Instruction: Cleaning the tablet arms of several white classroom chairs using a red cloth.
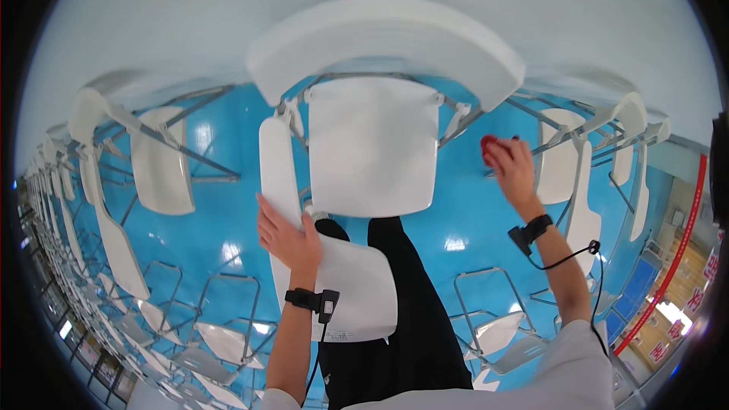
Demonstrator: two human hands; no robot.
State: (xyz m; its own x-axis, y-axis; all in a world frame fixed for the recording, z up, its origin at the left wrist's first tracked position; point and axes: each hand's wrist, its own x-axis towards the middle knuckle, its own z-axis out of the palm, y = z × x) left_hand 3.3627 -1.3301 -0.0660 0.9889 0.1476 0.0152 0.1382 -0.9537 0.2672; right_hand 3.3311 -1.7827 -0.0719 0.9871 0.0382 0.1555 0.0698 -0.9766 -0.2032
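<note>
A white chair with a fixed writing tablet stands in front of me, its seat [373, 148] facing up and its curved backrest [387, 28] beyond. The narrow arm of the white writing tablet [278, 154] runs along the seat's left side and widens over my lap. My left hand [291, 236] lies across this arm, thumb on its right edge and fingers on its left. Off to the right of the seat, in the air, my right hand [511, 168] holds a small red item [488, 150], mostly covered by the fingers; its kind is unclear.
Similar tablet chairs stand close on the left [162, 165] and right [561, 154]. Folding-frame chairs [228, 341] fill rows behind me. A pale wall [188, 5] rises beyond the backrest. Black wrist straps [312, 299] with cables are on both arms. The floor [455, 205] is glossy blue.
</note>
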